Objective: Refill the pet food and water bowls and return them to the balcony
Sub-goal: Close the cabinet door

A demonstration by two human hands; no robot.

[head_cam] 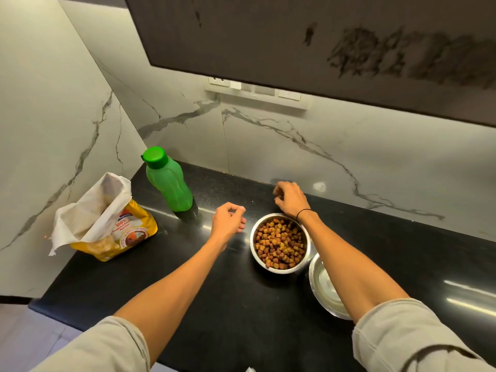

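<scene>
Black counter (268,304) runs into a marble corner, with a dark cabinet (295,36) hanging low overhead. Most open room is front and left of the bowls. One yellow food bag (112,226), top open, sits near the left edge, one green bottle (167,181) just behind it. Two steel bowls: the food bowl (280,244) full of kibble, the water bowl (322,285) just beside it, partly under the right arm. Left hand (228,221) and right hand (291,198) hover loosely curled, gripping nothing.
</scene>
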